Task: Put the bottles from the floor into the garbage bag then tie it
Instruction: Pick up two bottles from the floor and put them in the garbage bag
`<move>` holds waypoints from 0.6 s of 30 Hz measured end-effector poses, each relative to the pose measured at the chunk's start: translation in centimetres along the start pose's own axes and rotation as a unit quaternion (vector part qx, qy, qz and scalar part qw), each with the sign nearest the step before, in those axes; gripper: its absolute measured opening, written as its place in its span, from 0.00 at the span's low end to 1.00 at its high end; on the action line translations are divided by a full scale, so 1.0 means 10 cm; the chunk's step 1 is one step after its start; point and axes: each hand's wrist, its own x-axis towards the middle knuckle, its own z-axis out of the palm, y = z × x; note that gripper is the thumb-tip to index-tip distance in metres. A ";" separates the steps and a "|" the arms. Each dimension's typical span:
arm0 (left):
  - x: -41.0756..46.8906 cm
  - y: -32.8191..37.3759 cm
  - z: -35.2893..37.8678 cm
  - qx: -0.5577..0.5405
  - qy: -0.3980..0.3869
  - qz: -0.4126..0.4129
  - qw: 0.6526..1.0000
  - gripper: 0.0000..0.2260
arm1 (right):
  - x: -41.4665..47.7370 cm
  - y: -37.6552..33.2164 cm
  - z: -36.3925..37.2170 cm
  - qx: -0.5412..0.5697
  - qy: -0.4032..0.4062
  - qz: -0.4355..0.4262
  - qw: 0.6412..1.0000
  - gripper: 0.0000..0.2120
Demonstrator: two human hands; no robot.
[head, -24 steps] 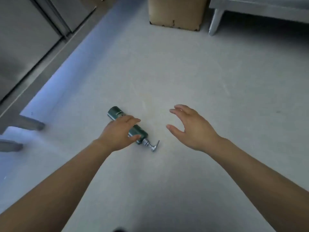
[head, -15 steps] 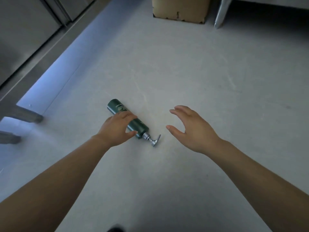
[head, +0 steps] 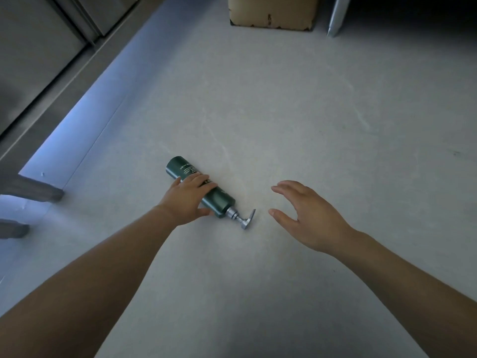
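Observation:
A dark green pump bottle (head: 180,168) with a silver pump head lies on its side on the pale floor, pump end pointing toward me and to the right. My left hand (head: 186,199) is wrapped over its middle, fingers across the top and thumb beneath. My right hand (head: 305,215) hovers to the right of the pump, fingers spread, holding nothing. No garbage bag is in view.
A cardboard box (head: 272,11) stands at the far top centre. A metal table leg (head: 335,16) is beside it on the right. Stainless cabinets (head: 38,60) run along the left, with metal feet (head: 33,188) on the floor.
The view has shifted forward a little. My left hand has settled its fingers further over the bottle. My right hand has stayed spread beside the pump.

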 end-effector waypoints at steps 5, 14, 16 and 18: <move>-0.01 0.12 0.10 -0.012 0.021 -0.033 0.999 0.31 | 0.01 -0.03 0.04 -0.003 0.000 0.001 1.000 0.25; -0.13 0.31 0.22 -0.021 0.066 -0.116 0.991 0.25 | -0.04 -0.08 0.08 -0.010 -0.003 -0.009 1.000 0.26; -0.17 0.30 0.25 -0.037 0.068 -0.123 0.989 0.25 | -0.07 -0.07 0.08 -0.013 -0.006 -0.006 1.000 0.25; -0.21 0.30 0.29 -0.060 0.067 -0.131 0.987 0.24 | -0.10 -0.04 0.09 -0.013 -0.009 -0.002 1.000 0.25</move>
